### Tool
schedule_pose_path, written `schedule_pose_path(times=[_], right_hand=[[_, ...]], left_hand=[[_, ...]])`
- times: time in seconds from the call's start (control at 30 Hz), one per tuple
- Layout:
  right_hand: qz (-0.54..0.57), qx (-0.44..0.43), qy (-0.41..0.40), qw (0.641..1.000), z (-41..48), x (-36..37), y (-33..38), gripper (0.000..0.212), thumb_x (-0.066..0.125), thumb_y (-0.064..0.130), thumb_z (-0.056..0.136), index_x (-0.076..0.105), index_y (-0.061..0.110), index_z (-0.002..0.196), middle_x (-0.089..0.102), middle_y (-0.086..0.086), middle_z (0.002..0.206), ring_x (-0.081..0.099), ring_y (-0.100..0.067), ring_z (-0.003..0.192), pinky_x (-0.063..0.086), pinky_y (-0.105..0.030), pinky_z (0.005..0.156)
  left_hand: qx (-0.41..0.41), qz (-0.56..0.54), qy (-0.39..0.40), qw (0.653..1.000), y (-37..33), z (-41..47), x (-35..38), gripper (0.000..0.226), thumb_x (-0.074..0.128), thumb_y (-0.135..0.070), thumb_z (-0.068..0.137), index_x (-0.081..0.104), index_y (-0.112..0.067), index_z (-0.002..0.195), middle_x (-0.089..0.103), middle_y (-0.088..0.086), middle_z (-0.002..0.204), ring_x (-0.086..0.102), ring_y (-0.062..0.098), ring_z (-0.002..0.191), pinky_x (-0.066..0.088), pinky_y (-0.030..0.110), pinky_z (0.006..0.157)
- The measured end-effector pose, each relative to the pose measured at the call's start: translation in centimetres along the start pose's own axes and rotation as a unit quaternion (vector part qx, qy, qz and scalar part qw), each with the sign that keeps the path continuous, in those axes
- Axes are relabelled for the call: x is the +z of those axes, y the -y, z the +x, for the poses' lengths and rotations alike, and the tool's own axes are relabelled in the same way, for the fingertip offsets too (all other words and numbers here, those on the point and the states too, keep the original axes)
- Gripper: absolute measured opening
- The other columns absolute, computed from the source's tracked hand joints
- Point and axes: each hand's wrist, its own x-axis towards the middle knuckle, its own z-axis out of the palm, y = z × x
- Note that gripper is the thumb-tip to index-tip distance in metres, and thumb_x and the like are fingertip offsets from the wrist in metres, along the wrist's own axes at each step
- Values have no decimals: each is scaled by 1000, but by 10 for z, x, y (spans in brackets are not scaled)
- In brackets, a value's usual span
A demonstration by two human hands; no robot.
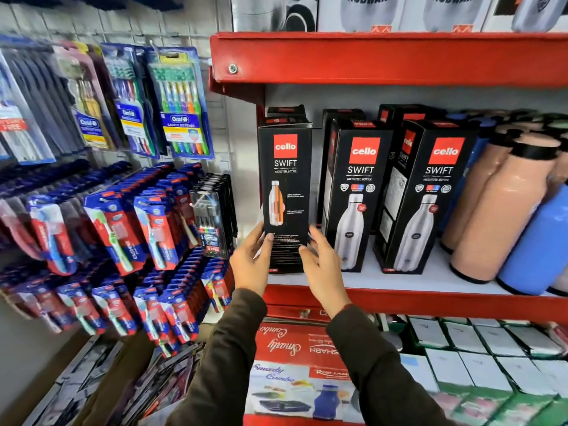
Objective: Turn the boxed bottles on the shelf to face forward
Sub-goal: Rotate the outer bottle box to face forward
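Head view: at frame centre the leftmost box [285, 192] is pinched low down between left hand [250, 262] and right hand [322, 262], apparently so it can be squared. Two boxes [358, 195] to its right on the red shelf [430, 299] are angled, probably still to be turned.

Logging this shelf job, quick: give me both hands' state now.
Left hand: gripping the left edge of the leftmost boxed bottle.
Right hand: gripping the same box's right edge.

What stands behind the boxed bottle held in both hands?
Behind the held box, another black box's top shows. Its front and anything deeper are covered. Left hand and right hand grip the lower part.
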Motion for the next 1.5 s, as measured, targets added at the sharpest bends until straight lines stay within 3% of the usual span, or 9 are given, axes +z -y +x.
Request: schedule_pose_path(times=[0.13,0.27,0.43,0.67,0.83,0.97,1.1,1.17,1.5], right_hand=[[-23,-25,4,999,4,0,7,62,65,4,89,40,24,142,49,34,114,48,32,101,39,3,85],[-47,-40,-10,998,8,5,14,62,79,19,79,48,30,132,63,20,117,57,14,109,47,-10,94],[-56,-59,-52,995,14,12,19,82,93,37,58,51,30,128,67,14,117,63,3,109,50,-15,93],[-38,-52,-74,995,16,10,17,75,91,22,60,53,30,125,66,18,112,61,11,102,49,-9,88],[-23,-34,-37,998,18,7,15,73,87,18,64,49,37,124,64,21,116,60,11,106,49,-11,91],[-22,-32,-8,999,20,7,12,80,80,23,67,42,40,135,61,14,129,58,-1,121,47,-33,107],[-35,-12,7,999,23,7,9,92,71,34,70,26,37,150,41,13,153,38,-2,141,33,-38,120],[-35,-14,9,999,25,6,8,88,69,27,77,26,33,152,37,10,156,34,-3,144,31,-38,121],[-68,-18,8,998,29,6,-6,69,52,3,93,26,24,153,47,7,146,45,11,126,40,-34,115]], left_hand=[[-5,-24,-21,999,-7,3,-8,26,68,-31,89,70,-30,115,72,-7,110,69,8,105,58,25,90],[-13,-55,-56,997,-11,1,-12,30,57,-42,94,77,-22,105,77,-5,103,72,11,101,59,46,91],[2,-52,-67,996,-14,-5,-10,27,52,-37,97,78,-27,97,78,-6,97,74,10,97,57,46,93],[39,-48,-66,996,-9,-4,-9,26,54,-29,98,77,-17,101,78,-4,99,72,8,99,56,30,90],[12,-22,-24,999,4,20,-13,30,52,-22,99,60,-18,128,61,-6,130,56,10,124,42,24,105],[-80,-14,52,995,18,35,-17,42,48,-26,101,47,-13,140,49,3,144,43,17,136,30,38,119],[-84,-25,73,993,34,36,-21,52,55,-56,86,59,-25,128,58,3,138,51,23,133,36,53,115],[-68,-25,70,995,33,32,-19,43,55,-51,90,60,-26,124,62,6,131,53,25,130,39,54,113],[13,25,84,996,28,29,-7,31,49,-21,100,54,-15,130,63,1,129,59,5,120,46,16,101]])
